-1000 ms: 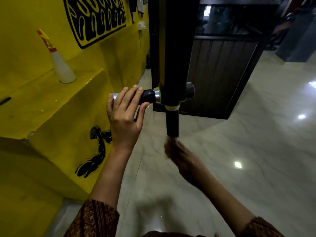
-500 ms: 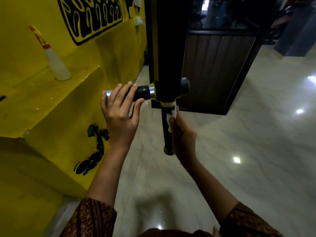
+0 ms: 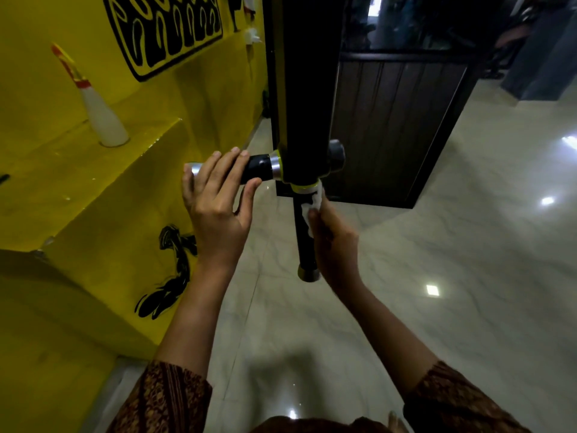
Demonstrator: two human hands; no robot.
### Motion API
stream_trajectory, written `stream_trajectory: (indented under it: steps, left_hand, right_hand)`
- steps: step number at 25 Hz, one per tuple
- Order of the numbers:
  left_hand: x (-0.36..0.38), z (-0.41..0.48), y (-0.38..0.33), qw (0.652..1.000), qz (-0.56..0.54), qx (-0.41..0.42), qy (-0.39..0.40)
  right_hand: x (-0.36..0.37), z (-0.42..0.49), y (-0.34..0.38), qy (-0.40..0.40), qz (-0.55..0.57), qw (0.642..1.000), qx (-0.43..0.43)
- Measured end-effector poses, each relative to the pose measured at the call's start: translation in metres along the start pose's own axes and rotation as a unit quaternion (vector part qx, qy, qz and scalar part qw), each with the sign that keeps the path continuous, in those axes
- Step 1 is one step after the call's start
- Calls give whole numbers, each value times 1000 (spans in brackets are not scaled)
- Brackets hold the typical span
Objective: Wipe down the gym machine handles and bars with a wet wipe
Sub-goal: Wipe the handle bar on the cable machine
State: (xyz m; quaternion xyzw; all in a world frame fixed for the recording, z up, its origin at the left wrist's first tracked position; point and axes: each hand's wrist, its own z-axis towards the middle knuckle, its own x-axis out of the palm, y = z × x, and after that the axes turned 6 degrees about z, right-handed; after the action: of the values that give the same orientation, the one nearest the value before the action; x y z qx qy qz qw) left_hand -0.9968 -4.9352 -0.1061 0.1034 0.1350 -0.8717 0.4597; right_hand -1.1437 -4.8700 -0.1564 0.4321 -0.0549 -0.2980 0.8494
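GYM FLOOR: A person's left hand point(image 3: 215, 207) grips the horizontal handle point(image 3: 259, 168) jutting from the black upright point(image 3: 306, 89) of a gym machine. Four fingers curl over the grip and the thumb hooks beneath it, with the silver end cap point(image 3: 192, 168) showing just past the little finger. The right hand point(image 3: 334, 242) holds a white wet wipe point(image 3: 312, 200) against the short vertical bar point(image 3: 303, 242) hanging below the upright, fingers curled round wipe and bar together (the fingertips themselves are hidden behind the bar). The wipe bunches above those fingers, touching the yellow-and-silver collar point(image 3: 304, 187) at the bar's top; the bar's metal tip point(image 3: 309, 273) sits below them, beside the wrist. Left of the left hand's fingers, a yellow ledge point(image 3: 78, 170) carries a white cone point(image 3: 100, 117) with a red-and-yellow point. Beyond both hands stand a dark slatted panel point(image 3: 390, 120) and a glossy marble floor point(image 3: 468, 276).
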Motion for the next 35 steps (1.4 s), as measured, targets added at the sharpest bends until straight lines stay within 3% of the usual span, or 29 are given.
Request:
stream_trajectory:
  steps: [6,8,10,12,15,18,21,23,26,30,35]
  left_hand:
    - [3,0,1,1000,8,0,-4]
    - [3,-1,1,1000,9,1,-4]
    - [2,-1,0,1000,10,1,-3]
    - [2,0,1,1000,7,1,1]
    - [0,0,2,1000,13,6,7]
    - [0,-1,4,999,27,19,16]
    - [1,-1,5,999,28,16,13]
    - [1,-1,4,1000,24,15,10]
    - [2,-1,4,1000,23,10,11]
    - [0,-1,4,999,30,14,19]
    - [-3,0,5,998,40,35,29]
  right_hand:
    - [-19,-95,-43,59,-73,994,-58]
    - [-29,-112,-40,74,-125,980,-133]
    - [-29,-93,-24,102,-101,966,-217]
    - [-23,-47,-8,140,-110,946,-269]
    - [-8,6,-8,173,-270,897,-303]
    - [-11,-15,-28,202,-342,858,-326]
    - [-25,-70,-49,268,-329,836,-347]
    - [-32,-79,-45,274,-307,841,-351]
    - [-25,-29,-17,202,-282,887,-305]
    - [-2,8,-3,202,-371,853,-307]
    - [-25,-53,-41,261,-321,853,-320]
